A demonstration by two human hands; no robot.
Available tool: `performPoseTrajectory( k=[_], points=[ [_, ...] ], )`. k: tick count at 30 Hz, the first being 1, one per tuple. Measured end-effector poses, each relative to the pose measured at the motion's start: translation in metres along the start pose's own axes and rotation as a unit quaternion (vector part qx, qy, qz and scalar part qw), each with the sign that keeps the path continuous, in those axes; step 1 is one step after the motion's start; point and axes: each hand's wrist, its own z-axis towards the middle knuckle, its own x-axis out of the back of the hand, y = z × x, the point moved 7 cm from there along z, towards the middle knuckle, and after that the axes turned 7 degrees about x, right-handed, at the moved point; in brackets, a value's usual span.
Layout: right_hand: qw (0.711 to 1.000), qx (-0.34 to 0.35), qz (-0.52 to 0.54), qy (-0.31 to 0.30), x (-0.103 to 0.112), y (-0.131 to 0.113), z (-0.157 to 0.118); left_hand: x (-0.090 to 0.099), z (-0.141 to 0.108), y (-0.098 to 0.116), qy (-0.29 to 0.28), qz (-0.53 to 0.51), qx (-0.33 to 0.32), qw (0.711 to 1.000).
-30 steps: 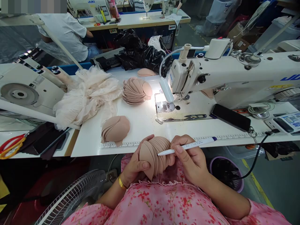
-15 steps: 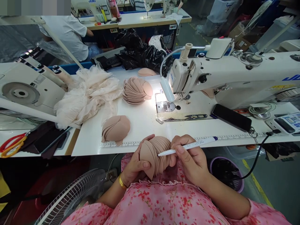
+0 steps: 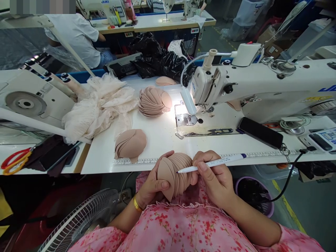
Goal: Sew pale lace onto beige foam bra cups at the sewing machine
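A fanned stack of beige bra cups (image 3: 178, 171) is gripped in my left hand (image 3: 153, 182), its thumb lying across the front cup. My right hand (image 3: 214, 176) pinches a white marker pen (image 3: 223, 161) with a dark purple end. The pen's tip meets the edges of the fanned cups, and my right fingers are at their right side. On the table just beyond lies a smaller pile of beige cups (image 3: 131, 144). Farther back, beside the lit needle area, sits a bigger fanned pile of cups (image 3: 154, 101).
A sewing machine (image 3: 236, 82) fills the right, with a black phone (image 3: 259, 133) before it. Cream lace fabric (image 3: 99, 108) is heaped left, near scissors (image 3: 15, 161). Black plastic bags (image 3: 162, 59) lie behind. A fan (image 3: 84, 220) stands below left. Across the way sits a person (image 3: 75, 38).
Hands, cups and pen are almost unmoved; the pen tip remains at the cup edges. The whole view has shifted very slightly.
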Motion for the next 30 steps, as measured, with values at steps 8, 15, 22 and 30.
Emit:
performPoseTrajectory(
  k=[8,15,22,30],
  points=[
    [1.0,0.013,0.02,-0.003,-0.002,-0.003,0.001,-0.004,0.0,0.003,-0.01,-0.012,-0.004,1.0],
    [1.0,0.014,0.003,-0.023,-0.004,-0.004,0.001,-0.006,0.0,0.003,-0.02,-0.02,0.002,1.0],
    [0.996,0.039,-0.061,-0.049,-0.007,-0.011,0.003,-0.006,-0.001,0.003,-0.009,0.006,0.009,1.0],
    [0.99,0.059,-0.114,-0.056,0.006,-0.02,0.012,0.0,-0.002,0.015,0.001,0.087,-0.006,0.996]
  ],
)
